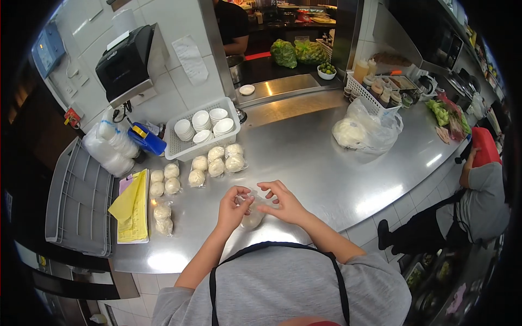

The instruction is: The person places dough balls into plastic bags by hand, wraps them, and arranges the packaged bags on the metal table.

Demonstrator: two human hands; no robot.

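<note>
Gray shirt (291,285) | clear bag (252,220) — fore-aft axis, filled end bodyward | left hand (234,206) pinching it, right hand (284,203) spread

On the tabletop (293,155), bagged balls (216,167) lie left, before a basket of dishes (187,153) and right of papers (140,212). Far right, a plastic bag (359,133) sits nearer than a basket of bottles (363,93).

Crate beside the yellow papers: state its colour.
The crate is grey, seen best in the head view.
</note>
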